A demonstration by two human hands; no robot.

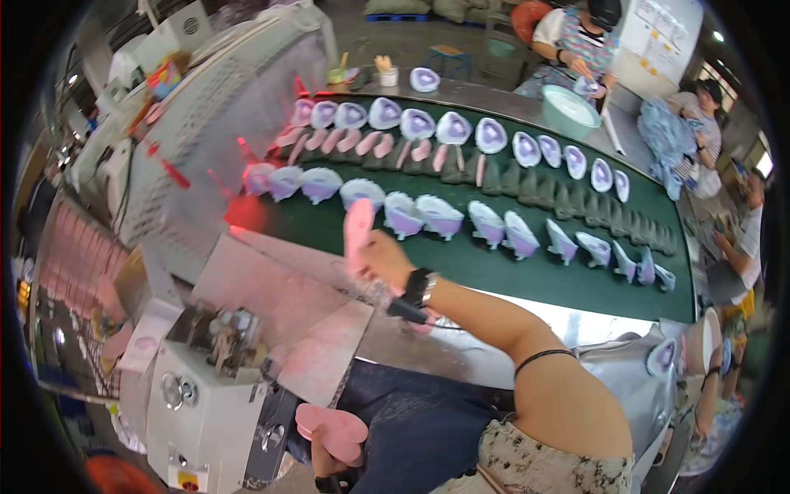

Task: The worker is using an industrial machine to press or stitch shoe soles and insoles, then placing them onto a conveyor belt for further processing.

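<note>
My right hand [383, 262] is raised at the near edge of the green conveyor belt [329, 228], its fingers closed around a pink insole [358, 232] held upright. A watch [420, 288] and a dark strap are on that wrist. Lower down, beside the white machine, my left hand [323, 461] grips a small fanned stack of pink insoles [336, 430]. On the belt, purple-and-white shoe uppers [439, 216] stand in a near row and a far row. Dark shoe lasts [535, 191] run between them; pink insoles [368, 143] lie on the lasts toward the left.
A white machine [189, 403] with knobs and a metal plate [271, 280] stands at lower left. Red light glows at the mouth of a large grey housing [222, 123] at the belt's left end. Across the belt, a person [576, 49] works by a pale green basin [570, 111]; others are at right.
</note>
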